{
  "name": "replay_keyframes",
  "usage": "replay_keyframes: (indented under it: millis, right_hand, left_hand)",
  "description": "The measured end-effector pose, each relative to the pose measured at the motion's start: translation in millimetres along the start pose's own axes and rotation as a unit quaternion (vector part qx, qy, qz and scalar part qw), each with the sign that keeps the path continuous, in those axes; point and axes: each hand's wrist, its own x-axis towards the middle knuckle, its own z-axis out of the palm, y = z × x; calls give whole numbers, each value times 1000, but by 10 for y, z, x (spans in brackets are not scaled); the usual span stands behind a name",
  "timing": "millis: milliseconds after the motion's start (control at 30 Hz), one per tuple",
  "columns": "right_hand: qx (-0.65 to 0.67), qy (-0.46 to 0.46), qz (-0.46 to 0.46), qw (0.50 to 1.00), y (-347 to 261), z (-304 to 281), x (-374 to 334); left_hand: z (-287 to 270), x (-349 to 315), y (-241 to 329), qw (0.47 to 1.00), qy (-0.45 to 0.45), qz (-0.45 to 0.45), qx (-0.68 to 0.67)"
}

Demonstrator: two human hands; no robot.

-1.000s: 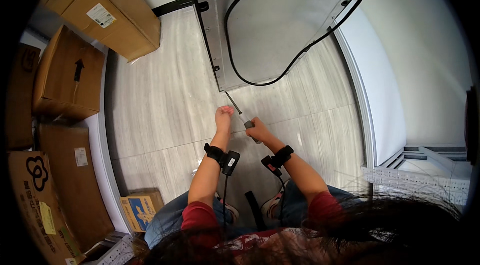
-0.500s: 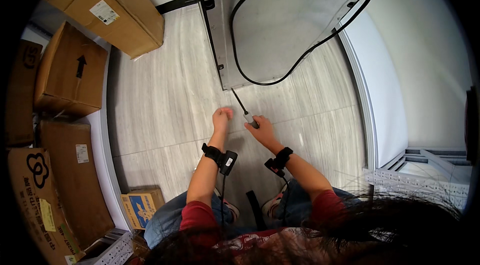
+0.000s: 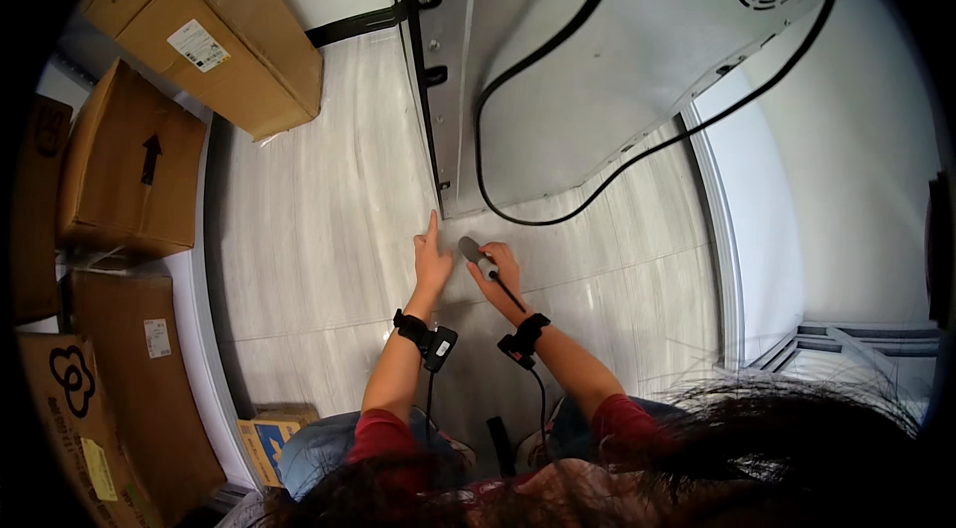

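My right hand (image 3: 504, 272) is closed round the grey handle of a screwdriver (image 3: 481, 261). Its thin dark shaft points back toward my wrist, and the rounded handle end faces the cabinet. To its left, my left hand (image 3: 432, 261) holds nothing. The index finger is stretched out with its tip by the lower left corner of a grey metal cabinet (image 3: 558, 130); whether it touches cannot be made out. A black cable (image 3: 538, 222) hangs in a loop across the panel. Screws and black brackets (image 3: 435, 76) line the cabinet's left edge.
Cardboard boxes (image 3: 224, 55) stand along the left side, with a small blue-printed box (image 3: 267, 443) by my left knee. Pale wood-look flooring (image 3: 319, 219) lies under the cabinet. A white wall panel (image 3: 767, 219) and a metal rack (image 3: 846, 354) are on the right.
The screwdriver has been turned round in my right hand, its shaft now pointing toward me. My left hand has moved forward to the cabinet corner, index finger extended. The view has shifted closer.
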Motion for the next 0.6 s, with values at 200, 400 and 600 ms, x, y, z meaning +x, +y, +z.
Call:
replay_keyframes:
  millis: [200,400,600]
  right_hand:
    - [5,-20,6,1000,73,137,9]
    - [6,-4,9,1000,169,312,177]
    - [11,-10,13,1000,196,409,6]
  left_hand:
    - [1,274,-89,999,12,29,-28]
    - [-136,475,-172,995,-45,69,-53]
    - [-266,581,-296,981,-104,165,-14]
